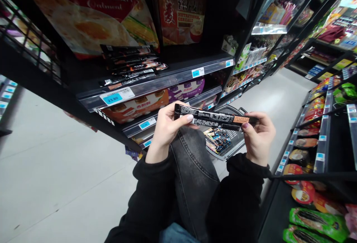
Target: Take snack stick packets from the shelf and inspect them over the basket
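Stretched between my two hands is a slim black stick packet (214,117) with pale print and an orange patch near its right end. My left hand (170,122) pinches the left end, thumb on the printed face. At the other end my right hand (259,133) grips it between thumb and fingers. Beyond the hands, a pile of similar black stick packets (134,62) lies on the shelf in front of an oatmeal bag (92,20). Below the held packet, a grey basket (230,152) on the floor contains many small stick packets (217,139).
A cereal bag (181,16) stands at the back of the black shelf, whose front rail carries price tags (117,96). Boxed cups (142,103) fill the level below. Along the right runs another shelf with bowls (302,193) and green packets (318,220). Pale floor (61,168) extends left.
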`<state>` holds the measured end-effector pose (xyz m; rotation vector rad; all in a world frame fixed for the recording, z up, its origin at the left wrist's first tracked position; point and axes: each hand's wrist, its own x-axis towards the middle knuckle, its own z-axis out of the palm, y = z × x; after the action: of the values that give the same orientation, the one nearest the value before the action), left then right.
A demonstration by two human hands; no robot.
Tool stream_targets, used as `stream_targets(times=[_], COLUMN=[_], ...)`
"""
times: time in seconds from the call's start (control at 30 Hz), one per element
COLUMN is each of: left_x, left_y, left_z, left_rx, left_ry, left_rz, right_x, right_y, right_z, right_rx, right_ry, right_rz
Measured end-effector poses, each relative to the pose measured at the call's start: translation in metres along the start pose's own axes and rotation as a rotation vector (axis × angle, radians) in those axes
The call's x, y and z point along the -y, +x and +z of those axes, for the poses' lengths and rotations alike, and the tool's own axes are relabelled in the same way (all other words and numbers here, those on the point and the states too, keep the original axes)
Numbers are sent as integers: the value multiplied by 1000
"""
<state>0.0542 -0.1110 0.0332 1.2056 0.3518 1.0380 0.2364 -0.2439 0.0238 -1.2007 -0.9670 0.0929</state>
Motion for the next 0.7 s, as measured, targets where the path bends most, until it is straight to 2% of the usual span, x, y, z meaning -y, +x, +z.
stream_targets(times=[0.17, 0.27, 0.33, 0.47, 0.57, 0.7], left_x=[6, 11, 14, 17, 15, 10], left_y=[2, 4, 5, 4, 3, -1], left_z=[9, 13, 14, 9, 8, 17], left_rx=[-107, -190, -205, -165, -118, -16], left_ry=[-86, -104, -73, 105, 216, 255], left_rz=[-6, 65, 103, 150, 171, 59], right_x=[7, 13, 16, 21, 23, 24], right_y=[0, 1, 1, 1, 1, 1], right_z=[10, 12, 11, 9, 12, 29], right_rx=[-1, 70, 118, 192, 331, 473], right_ry=[-64, -72, -103, -262, -452, -433], right_rz=[13, 47, 79, 160, 192, 104])
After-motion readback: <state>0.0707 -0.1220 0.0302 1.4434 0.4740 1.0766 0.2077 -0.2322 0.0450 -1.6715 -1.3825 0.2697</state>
